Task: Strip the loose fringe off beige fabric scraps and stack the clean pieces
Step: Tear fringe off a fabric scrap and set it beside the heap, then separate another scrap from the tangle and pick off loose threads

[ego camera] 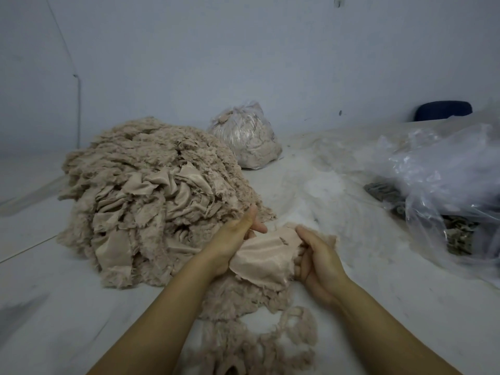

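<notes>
A beige fabric scrap (266,259) with a frayed edge is stretched between both hands above the white surface. My left hand (234,239) grips its left end, thumb on top. My right hand (318,259) grips its right end, fingers curled round the cloth and some fringe. A big heap of beige scraps (151,196) with fuzzy edges rises to the left, touching my left hand. Loose pulled fringe (259,345) lies in ropey strands below the hands, between my forearms.
A tied clear bag of beige fluff (246,136) stands behind the heap by the wall. Clear plastic bags (443,180) with grey scraps lie at the right. A dark blue chair back (443,110) shows at far right.
</notes>
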`<state>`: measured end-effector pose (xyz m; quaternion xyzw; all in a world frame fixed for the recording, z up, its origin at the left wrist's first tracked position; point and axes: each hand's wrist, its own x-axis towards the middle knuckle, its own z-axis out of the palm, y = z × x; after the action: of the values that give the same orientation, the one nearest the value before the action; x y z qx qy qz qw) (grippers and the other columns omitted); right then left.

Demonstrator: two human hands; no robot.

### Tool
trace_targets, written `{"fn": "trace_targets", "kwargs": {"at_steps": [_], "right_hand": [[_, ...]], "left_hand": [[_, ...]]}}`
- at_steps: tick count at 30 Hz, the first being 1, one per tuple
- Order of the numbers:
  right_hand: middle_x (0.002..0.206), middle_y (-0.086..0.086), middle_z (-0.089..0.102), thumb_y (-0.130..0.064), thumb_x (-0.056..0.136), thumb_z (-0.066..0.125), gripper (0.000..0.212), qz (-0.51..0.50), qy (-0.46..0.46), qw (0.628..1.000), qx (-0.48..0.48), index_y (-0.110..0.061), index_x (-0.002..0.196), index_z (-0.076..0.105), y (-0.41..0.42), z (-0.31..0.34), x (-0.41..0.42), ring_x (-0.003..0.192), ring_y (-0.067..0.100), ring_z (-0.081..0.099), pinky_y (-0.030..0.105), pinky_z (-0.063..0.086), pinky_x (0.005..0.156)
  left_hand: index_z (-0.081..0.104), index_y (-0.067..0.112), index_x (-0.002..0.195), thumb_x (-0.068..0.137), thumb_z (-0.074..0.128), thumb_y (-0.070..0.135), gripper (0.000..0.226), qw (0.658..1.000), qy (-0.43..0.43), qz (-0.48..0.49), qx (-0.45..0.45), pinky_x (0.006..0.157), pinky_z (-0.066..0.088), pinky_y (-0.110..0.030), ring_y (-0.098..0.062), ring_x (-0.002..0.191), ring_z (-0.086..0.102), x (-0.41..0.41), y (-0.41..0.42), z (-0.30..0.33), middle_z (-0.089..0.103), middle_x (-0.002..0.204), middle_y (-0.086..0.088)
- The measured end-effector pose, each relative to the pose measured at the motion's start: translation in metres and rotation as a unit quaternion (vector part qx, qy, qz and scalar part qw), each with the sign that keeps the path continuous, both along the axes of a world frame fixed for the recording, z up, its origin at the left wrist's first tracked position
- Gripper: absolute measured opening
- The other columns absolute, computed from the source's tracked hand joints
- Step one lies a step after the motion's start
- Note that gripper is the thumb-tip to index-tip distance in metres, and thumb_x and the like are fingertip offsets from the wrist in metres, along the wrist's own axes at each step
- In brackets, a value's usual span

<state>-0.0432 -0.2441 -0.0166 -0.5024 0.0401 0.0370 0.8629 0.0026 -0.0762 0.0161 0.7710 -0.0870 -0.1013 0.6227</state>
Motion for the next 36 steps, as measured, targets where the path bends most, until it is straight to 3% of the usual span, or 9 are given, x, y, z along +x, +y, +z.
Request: {"fn": "trace_targets", "kwargs": {"at_steps": [6, 10, 15, 22, 27, 29, 32, 34, 36], "right_hand": [[0.103, 0.028, 0.068, -0.031, 0.092, 0.056, 0.036, 0.009, -0.053, 0.995, -0.079, 0.001, 0.096, 0.072, 0.003, -0.003, -0.002, 0.096, 0.041, 0.065, 0.049, 0.051, 0.089], [0.087, 0.023, 0.07, -0.028, 0.089, 0.062, 0.029, -0.02, -0.065, 0.988, -0.138, -0.002, 0.086, 0.073, 0.006, -0.005, -0.003, 0.077, 0.032, 0.063, 0.038, 0.051, 0.072], [0.058, 0.009, 0.06, -0.019, 0.096, 0.054, 0.029, -0.11, -0.042, 0.984, -0.133, -0.003, 0.074, 0.065, -0.002, -0.006, 0.003, 0.048, 0.019, 0.053, 0.023, 0.045, 0.045], [0.05, 0.001, 0.053, -0.015, 0.094, 0.052, 0.036, -0.149, -0.089, 0.978, -0.114, -0.01, 0.059, 0.06, -0.017, 0.002, 0.006, 0.047, 0.01, 0.049, 0.021, 0.041, 0.046], [0.049, -0.001, 0.051, -0.07, 0.076, 0.047, 0.064, -0.04, -0.132, 0.929, -0.343, -0.018, 0.039, 0.045, -0.008, 0.001, 0.0, 0.063, 0.016, 0.062, 0.025, 0.044, 0.065], [0.062, -0.004, 0.055, -0.063, 0.072, 0.053, 0.047, -0.064, -0.169, 0.923, -0.34, -0.019, 0.057, 0.055, -0.005, 0.0, 0.002, 0.063, 0.01, 0.057, 0.027, 0.046, 0.064], [0.059, -0.006, 0.055, -0.045, 0.077, 0.072, 0.032, 0.091, -0.153, 0.938, -0.298, -0.015, 0.084, 0.063, 0.0, -0.003, -0.005, 0.047, 0.009, 0.049, 0.019, 0.04, 0.046], [0.046, -0.001, 0.047, -0.038, 0.079, 0.072, 0.036, 0.078, -0.128, 0.953, -0.262, -0.003, 0.073, 0.064, 0.002, -0.007, -0.008, 0.037, 0.009, 0.039, 0.018, 0.033, 0.038], [0.048, 0.006, 0.051, -0.027, 0.088, 0.062, 0.03, -0.025, -0.103, 0.983, -0.152, 0.002, 0.08, 0.068, 0.001, -0.005, -0.005, 0.037, 0.011, 0.044, 0.018, 0.036, 0.036]], "left_hand": [[0.071, 0.014, 0.082, 0.063, 0.07, 0.058, 0.048, 0.989, 0.069, -0.132, -0.023, 0.063, 0.049, -0.024, -0.015, 0.071, 0.062, -0.009, -0.005, -0.001, 0.068, 0.079, -0.004], [0.069, 0.017, 0.079, 0.076, 0.077, 0.02, 0.009, 0.992, 0.023, -0.12, -0.017, 0.055, 0.046, -0.022, -0.01, 0.06, 0.057, -0.011, -0.013, -0.007, 0.061, 0.066, 0.001], [0.069, 0.019, 0.06, 0.065, 0.081, 0.023, 0.013, 0.993, 0.045, -0.106, -0.004, 0.053, 0.037, -0.026, -0.015, 0.051, 0.05, -0.014, -0.009, -0.009, 0.059, 0.056, -0.001], [0.065, 0.011, 0.065, 0.084, 0.065, 0.007, 0.02, 0.991, 0.083, -0.086, -0.052, 0.046, 0.046, -0.018, -0.008, 0.046, 0.056, -0.011, 0.004, -0.007, 0.063, 0.056, -0.001], [0.06, 0.008, 0.073, 0.084, 0.065, 0.011, 0.013, 0.988, 0.073, -0.043, -0.128, 0.053, 0.051, -0.023, -0.014, 0.056, 0.06, -0.002, 0.007, 0.006, 0.063, 0.067, -0.006], [0.067, 0.011, 0.07, 0.081, 0.068, 0.012, 0.011, 0.989, 0.066, -0.097, -0.092, 0.057, 0.052, -0.023, -0.015, 0.06, 0.062, -0.003, 0.006, 0.013, 0.066, 0.068, -0.005], [0.071, 0.013, 0.075, 0.083, 0.067, 0.007, 0.01, 0.989, 0.028, -0.131, -0.064, 0.055, 0.051, -0.018, -0.007, 0.058, 0.063, -0.003, -0.011, 0.018, 0.068, 0.063, 0.001], [0.065, 0.007, 0.086, 0.085, 0.063, 0.017, 0.01, 0.985, 0.038, -0.053, -0.157, 0.051, 0.05, -0.018, -0.005, 0.053, 0.06, -0.001, -0.022, 0.019, 0.066, 0.06, 0.002], [0.06, 0.005, 0.095, 0.082, 0.056, 0.044, 0.042, 0.964, 0.098, -0.019, -0.247, 0.054, 0.052, -0.025, -0.012, 0.06, 0.064, 0.0, -0.021, 0.013, 0.068, 0.067, -0.003]]}}
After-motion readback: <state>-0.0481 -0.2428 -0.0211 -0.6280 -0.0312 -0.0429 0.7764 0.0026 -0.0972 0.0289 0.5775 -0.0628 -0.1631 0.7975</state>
